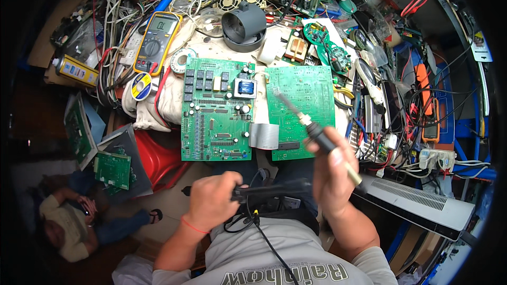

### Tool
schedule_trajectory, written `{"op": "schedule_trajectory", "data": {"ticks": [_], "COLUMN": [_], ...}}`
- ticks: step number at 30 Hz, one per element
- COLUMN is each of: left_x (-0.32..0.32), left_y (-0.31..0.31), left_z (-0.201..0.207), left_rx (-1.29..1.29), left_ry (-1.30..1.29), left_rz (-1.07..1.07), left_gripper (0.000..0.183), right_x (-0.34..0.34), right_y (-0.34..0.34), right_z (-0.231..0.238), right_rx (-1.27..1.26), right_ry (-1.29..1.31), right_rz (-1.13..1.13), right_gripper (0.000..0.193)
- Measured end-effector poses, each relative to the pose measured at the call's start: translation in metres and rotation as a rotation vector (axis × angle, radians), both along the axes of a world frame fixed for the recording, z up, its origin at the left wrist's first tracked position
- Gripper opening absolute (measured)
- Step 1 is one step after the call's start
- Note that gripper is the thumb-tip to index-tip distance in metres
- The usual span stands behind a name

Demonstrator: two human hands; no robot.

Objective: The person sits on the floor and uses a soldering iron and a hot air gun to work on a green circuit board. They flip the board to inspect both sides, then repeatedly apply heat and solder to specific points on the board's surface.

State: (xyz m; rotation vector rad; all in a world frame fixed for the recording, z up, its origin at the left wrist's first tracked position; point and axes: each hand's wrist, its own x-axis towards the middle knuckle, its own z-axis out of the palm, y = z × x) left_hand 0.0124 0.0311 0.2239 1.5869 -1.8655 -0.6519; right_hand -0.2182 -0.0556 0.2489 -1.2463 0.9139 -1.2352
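R hand (335,177) w/ fingers pinching blk-handled tool (320,136), metal tip over R-side green PCB (306,105) on tabletop (261,108); L hand (214,200), fingers curled round blurred blk item (274,189).

Looks like a messy electronics workshop. Has a crowded work table (261,108) with big green circuit boards (303,111) on it, a yellow meter (158,42) with a little screen (163,25), a spool (141,86) just beside it and a tangle of wires (113,0). Shows round green boards (315,32) and two little fans (228,2) farther back, plus a soldering tool (319,136) held up near the boards.
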Motion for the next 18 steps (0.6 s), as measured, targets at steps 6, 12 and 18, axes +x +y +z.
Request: {"op": "schedule_trajectory", "data": {"ticks": [6,12,18], "left_x": [0.017,0.002,-0.027], "left_y": [-0.027,-0.101,-0.166], "left_z": [0.024,0.033,0.007], "left_rx": [-0.229,-0.615,-0.626], "left_ry": [0.905,1.336,1.389], "left_rz": [0.293,0.257,0.312], "left_gripper": [0.058,0.045,0.027], "right_x": [-0.024,-0.026,-0.025], "right_y": [-0.035,-0.040,-0.040], "right_z": [-0.055,-0.070,-0.069], "right_rx": [-0.185,-0.447,-0.449], "right_ry": [0.440,0.637,0.669], "right_rz": [-0.107,-0.054,-0.014], "right_gripper": [0.031,0.033,0.034]}}
